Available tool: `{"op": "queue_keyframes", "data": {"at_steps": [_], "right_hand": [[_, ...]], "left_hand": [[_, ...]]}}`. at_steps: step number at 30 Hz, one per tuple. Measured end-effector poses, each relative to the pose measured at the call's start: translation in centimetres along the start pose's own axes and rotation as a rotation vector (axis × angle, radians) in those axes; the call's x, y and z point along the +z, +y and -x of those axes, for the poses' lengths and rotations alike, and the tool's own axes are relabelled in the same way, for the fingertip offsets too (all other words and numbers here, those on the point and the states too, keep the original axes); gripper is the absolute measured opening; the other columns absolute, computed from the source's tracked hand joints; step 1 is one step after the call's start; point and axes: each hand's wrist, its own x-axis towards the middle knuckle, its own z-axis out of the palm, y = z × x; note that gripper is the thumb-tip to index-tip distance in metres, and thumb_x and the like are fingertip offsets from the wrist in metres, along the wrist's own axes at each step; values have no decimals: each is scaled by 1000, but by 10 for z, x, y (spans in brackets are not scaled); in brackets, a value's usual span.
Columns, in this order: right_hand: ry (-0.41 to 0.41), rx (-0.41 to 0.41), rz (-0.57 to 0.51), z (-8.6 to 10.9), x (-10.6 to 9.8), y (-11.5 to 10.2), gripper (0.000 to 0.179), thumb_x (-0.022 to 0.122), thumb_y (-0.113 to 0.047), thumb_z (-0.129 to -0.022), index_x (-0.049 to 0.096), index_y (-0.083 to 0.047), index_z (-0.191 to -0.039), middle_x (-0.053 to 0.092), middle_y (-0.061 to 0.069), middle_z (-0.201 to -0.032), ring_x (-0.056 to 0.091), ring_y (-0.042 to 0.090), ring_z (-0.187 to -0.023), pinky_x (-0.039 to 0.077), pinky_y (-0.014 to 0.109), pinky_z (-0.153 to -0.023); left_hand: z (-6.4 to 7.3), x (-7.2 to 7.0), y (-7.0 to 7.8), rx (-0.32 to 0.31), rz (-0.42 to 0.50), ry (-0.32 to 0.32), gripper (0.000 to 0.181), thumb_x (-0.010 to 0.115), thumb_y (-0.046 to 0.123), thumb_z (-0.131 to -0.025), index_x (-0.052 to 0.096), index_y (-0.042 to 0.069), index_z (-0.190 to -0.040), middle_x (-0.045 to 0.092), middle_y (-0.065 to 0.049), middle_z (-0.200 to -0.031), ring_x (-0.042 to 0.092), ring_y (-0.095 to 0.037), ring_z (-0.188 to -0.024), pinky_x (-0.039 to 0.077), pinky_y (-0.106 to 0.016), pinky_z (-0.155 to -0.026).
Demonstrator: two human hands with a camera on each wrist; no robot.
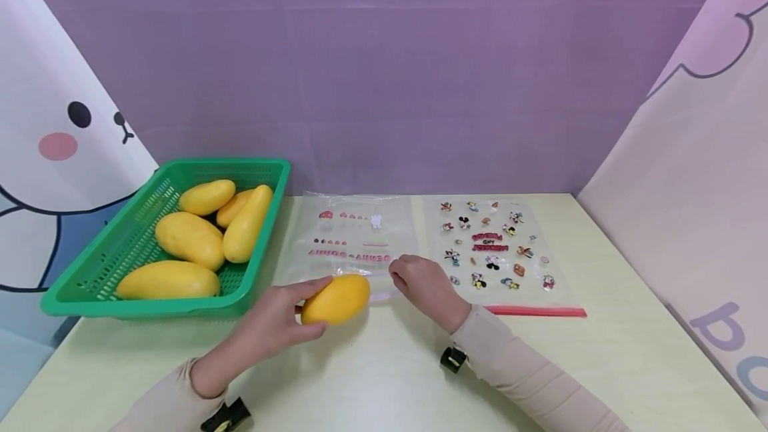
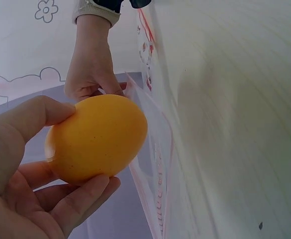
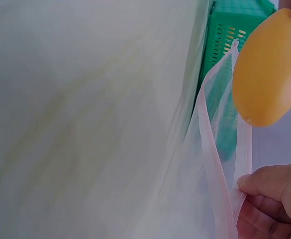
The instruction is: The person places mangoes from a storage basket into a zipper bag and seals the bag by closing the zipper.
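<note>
Mango, smooth yellow oval, held in left grip, lower centre of frame, right grip pinching clear printed plastic bag, green slotted plastic basket at frame left

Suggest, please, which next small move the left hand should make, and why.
Probably, the left hand should guide the oval yellow mango into the clear plastic bag with pink print: the bag gapes open, the right hand pinches its edge, and the mango is near the opening.

Free tabletop before bag, basket left.
</note>
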Motion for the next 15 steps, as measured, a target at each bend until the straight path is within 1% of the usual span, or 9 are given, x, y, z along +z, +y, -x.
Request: {"op": "queue_keyframes", "data": {"at_steps": [3, 8, 10, 12, 15], "right_hand": [[3, -2, 3, -1, -2, 0, 15, 66, 2, -82, 64, -10, -72, 55, -2, -64, 46, 9, -56, 41, 17, -52], [11, 3, 1, -2, -5, 0, 16, 65, 3, -82, 64, -10, -72, 55, -2, -64, 46, 9, -56, 41, 17, -53], [7, 5, -7, -2, -5, -1, 16, 64, 3, -82, 64, -10, -72, 54, -2, -64, 45, 9, -56, 41, 17, -52], [1, 9, -23, -2, -5, -2, 16, 64, 3, -82, 64, -9, -72, 54, -2, -64, 45, 9, -56, 40, 16, -52], [3, 17, -40, -1, -4, -4, 16, 64, 4, -82, 64, -9, -72, 54, -2, -64, 44, 9, -57, 40, 16, -53]], "left_hand": [[-2, 2, 1, -9, -11, -5, 61, 79, 17, -73, 58, 1, -127, 64, -11, -120, 60, -10, -81, 51, -19, -61], [-5, 8, 3, 2, -57, -15, 61, 79, 18, -73, 57, 1, -128, 63, -10, -121, 58, -9, -79, 50, -19, -64], [-6, 10, 4, 18, -63, -15, 61, 79, 18, -72, 58, 0, -127, 63, -11, -122, 61, -12, -85, 53, -21, -70], [-6, 13, 5, 32, -70, -13, 61, 79, 16, -72, 58, -1, -126, 63, -12, -121, 64, -16, -92, 54, -27, -76], [-6, 16, 6, 48, -103, 2, 60, 80, 17, -71, 59, -2, -124, 63, -12, -121, 64, -22, -103, 53, -34, -84]]}}
